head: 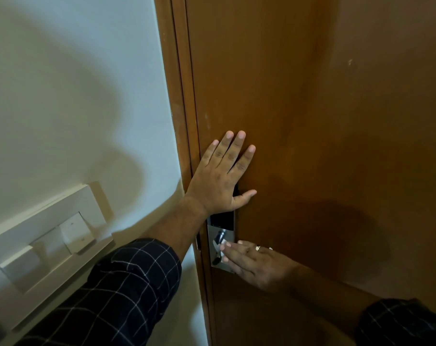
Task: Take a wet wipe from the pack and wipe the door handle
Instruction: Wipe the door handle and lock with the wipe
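Observation:
A silver lock plate with a black panel (223, 227) is mounted at the left edge of the brown wooden door (311, 121). My left hand (221, 176) lies flat and open against the door just above the plate, fingers spread. My right hand (256, 263) presses a white wet wipe (221, 250) onto the door handle, which is mostly hidden under the wipe and my fingers. Only a small part of the wipe shows at my fingertips. The wipe pack is not in view.
The brown door frame (182, 96) runs down beside the door. A white wall (74, 96) lies to the left, carrying a white switch panel (54, 236) at lower left. Both of my forearms wear dark checked sleeves.

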Action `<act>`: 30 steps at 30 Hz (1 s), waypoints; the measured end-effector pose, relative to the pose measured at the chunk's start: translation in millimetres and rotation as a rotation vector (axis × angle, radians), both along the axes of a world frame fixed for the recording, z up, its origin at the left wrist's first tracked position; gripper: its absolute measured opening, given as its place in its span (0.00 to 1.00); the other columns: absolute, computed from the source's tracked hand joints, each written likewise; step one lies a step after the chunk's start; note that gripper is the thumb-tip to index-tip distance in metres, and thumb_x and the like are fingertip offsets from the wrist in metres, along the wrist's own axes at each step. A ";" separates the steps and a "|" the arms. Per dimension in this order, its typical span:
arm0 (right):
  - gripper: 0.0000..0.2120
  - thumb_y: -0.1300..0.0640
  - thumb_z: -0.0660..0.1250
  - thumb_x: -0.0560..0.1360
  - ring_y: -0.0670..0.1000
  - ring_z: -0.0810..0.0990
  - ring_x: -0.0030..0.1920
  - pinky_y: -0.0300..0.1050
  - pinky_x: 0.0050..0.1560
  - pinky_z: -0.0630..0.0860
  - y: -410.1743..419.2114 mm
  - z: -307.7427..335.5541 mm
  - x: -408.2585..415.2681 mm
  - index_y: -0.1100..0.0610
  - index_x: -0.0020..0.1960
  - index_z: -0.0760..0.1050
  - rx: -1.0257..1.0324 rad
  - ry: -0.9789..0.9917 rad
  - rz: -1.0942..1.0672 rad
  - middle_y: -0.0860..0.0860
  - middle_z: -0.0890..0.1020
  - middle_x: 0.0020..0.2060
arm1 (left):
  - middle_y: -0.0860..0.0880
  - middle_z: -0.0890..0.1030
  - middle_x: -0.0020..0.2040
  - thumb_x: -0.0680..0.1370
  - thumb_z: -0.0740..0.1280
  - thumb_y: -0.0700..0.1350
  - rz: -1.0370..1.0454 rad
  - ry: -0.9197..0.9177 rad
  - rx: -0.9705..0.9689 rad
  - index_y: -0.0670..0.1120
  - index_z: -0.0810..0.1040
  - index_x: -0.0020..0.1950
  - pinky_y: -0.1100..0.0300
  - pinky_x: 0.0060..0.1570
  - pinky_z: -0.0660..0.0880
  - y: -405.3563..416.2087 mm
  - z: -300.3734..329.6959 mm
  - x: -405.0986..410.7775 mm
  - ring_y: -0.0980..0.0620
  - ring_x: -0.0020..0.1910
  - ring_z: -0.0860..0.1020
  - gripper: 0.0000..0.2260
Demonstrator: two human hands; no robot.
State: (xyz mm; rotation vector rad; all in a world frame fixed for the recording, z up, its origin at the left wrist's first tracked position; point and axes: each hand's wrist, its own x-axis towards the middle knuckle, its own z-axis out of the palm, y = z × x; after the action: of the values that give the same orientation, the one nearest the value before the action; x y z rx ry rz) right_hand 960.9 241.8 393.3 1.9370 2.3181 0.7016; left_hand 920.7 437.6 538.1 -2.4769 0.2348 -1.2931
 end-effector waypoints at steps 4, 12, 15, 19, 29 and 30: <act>0.25 0.58 0.39 0.85 0.57 0.63 0.74 0.51 0.73 0.58 21.7 12.3 -10.7 0.62 0.71 0.69 0.102 -0.027 0.034 0.60 0.69 0.73 | 0.38 0.58 0.80 0.75 0.59 0.68 0.009 -0.015 0.005 0.47 0.54 0.80 0.43 0.78 0.49 0.4 -0.7 1.0 0.40 0.80 0.50 0.40; 0.24 0.62 0.46 0.84 0.59 0.47 0.78 0.56 0.76 0.53 -4.7 -0.4 18.3 0.58 0.79 0.48 0.095 -0.043 0.048 0.61 0.57 0.77 | 0.37 0.57 0.80 0.75 0.59 0.68 0.026 0.005 0.017 0.46 0.51 0.80 0.41 0.78 0.51 -1.7 1.6 -1.7 0.39 0.80 0.51 0.41; 0.20 0.61 0.50 0.85 0.59 0.53 0.78 0.58 0.76 0.55 8.1 4.0 21.2 0.60 0.77 0.58 0.137 -0.126 0.152 0.60 0.61 0.76 | 0.37 0.58 0.79 0.75 0.60 0.68 0.025 0.003 0.012 0.46 0.52 0.80 0.40 0.78 0.52 -2.9 1.4 -1.5 0.38 0.80 0.52 0.41; 0.14 0.61 0.57 0.83 0.60 0.65 0.74 0.58 0.71 0.66 33.8 6.8 1.0 0.63 0.67 0.74 0.202 -0.171 0.257 0.60 0.72 0.70 | 0.36 0.59 0.79 0.75 0.60 0.67 0.024 -0.006 0.017 0.45 0.54 0.79 0.41 0.78 0.50 -2.7 1.1 -1.7 0.38 0.80 0.52 0.41; 0.17 0.60 0.53 0.84 0.58 0.64 0.74 0.55 0.71 0.67 13.6 19.7 18.0 0.61 0.71 0.70 0.132 -0.197 0.262 0.59 0.70 0.72 | 0.35 0.59 0.78 0.74 0.61 0.68 0.063 0.013 0.053 0.43 0.54 0.79 0.39 0.77 0.51 -6.3 4.0 -2.8 0.36 0.79 0.53 0.42; 0.17 0.59 0.53 0.84 0.58 0.66 0.74 0.55 0.71 0.67 20.6 21.0 12.0 0.60 0.69 0.73 0.133 -0.202 0.284 0.58 0.71 0.71 | 0.35 0.59 0.78 0.74 0.61 0.68 0.068 0.013 0.057 0.43 0.54 0.79 0.39 0.77 0.51 -6.4 4.0 -2.9 0.36 0.79 0.53 0.43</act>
State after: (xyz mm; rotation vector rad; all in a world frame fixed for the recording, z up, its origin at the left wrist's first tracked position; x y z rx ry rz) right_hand 972.9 262.4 414.3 1.5085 2.4962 1.0456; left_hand 917.9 431.2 542.1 -2.4242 0.1861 -1.2260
